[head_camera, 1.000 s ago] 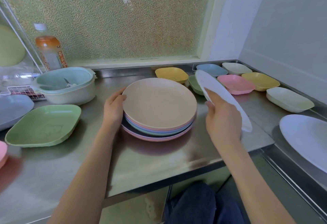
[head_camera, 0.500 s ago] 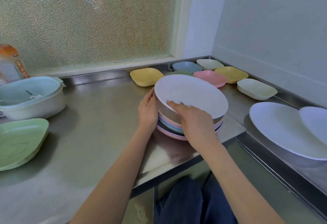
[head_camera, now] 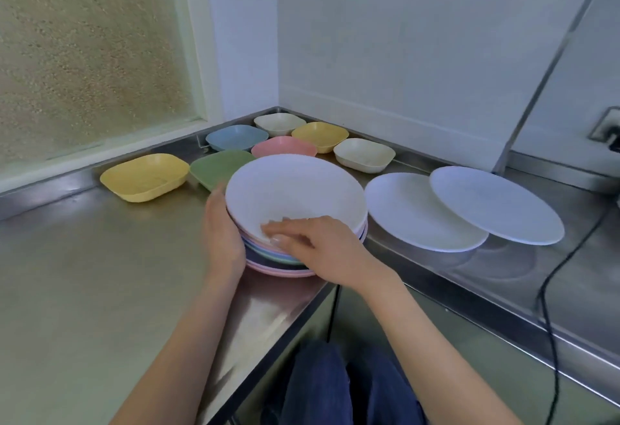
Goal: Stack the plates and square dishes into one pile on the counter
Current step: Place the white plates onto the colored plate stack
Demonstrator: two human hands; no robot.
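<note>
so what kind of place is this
Most likely a kitchen, possibly a commercial one: a stainless steel counter running into a corner, a stack of plates, and coloured square dishes along the back edge.

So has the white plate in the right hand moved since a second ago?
Yes. The white plate was held tilted, to the right of the stack; now it lies flat on top of it, right hand at its near rim.

White plate [head_camera: 295, 193] tops pile; left hand [head_camera: 223, 236] steadies, right hand [head_camera: 322, 250] apparently touching rim.
</note>
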